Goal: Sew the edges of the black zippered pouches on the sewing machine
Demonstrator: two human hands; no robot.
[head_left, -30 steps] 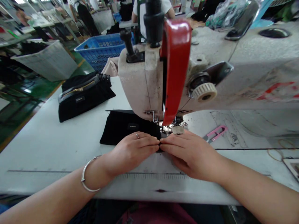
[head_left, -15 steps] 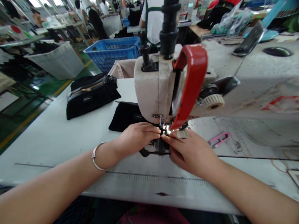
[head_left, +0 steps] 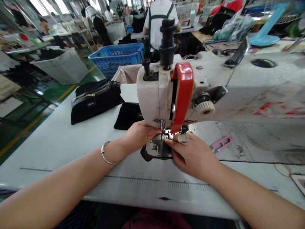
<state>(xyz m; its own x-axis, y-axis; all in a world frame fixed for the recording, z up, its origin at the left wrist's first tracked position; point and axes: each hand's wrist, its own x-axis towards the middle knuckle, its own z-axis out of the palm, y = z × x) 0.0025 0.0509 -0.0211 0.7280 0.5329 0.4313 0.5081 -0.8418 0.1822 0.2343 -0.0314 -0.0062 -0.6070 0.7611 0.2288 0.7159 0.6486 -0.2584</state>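
Note:
A white sewing machine [head_left: 149, 98] with a red guard [head_left: 186, 95] stands in front of me. My left hand [head_left: 139, 135] has its fingers closed at the near edge of a black fabric pouch [head_left: 127, 116], left of the presser foot [head_left: 167, 133]. The pouch lies flat with a small label, partly behind the machine head. My right hand [head_left: 194, 154] is right of the foot, thumb and forefinger pressed together beside the metal needle plate [head_left: 154, 149]. What lies under its fingertips is hidden. A pale block [head_left: 183, 138] shows by its fingers.
Pink thread snips [head_left: 222, 144] lie right of my right hand. Stacked black zippered pouches [head_left: 95, 101] rest at the table's left. Behind are a blue crate [head_left: 116, 57], a beige fabric-lined bin [head_left: 127, 73] and a person in a white shirt [head_left: 160, 22]. A ruler scale [head_left: 154, 183] runs along the table's front.
My left hand and the black pouch have moved slightly away from me, so more of the needle plate shows. My right hand stays almost in place. The view has shifted a little.

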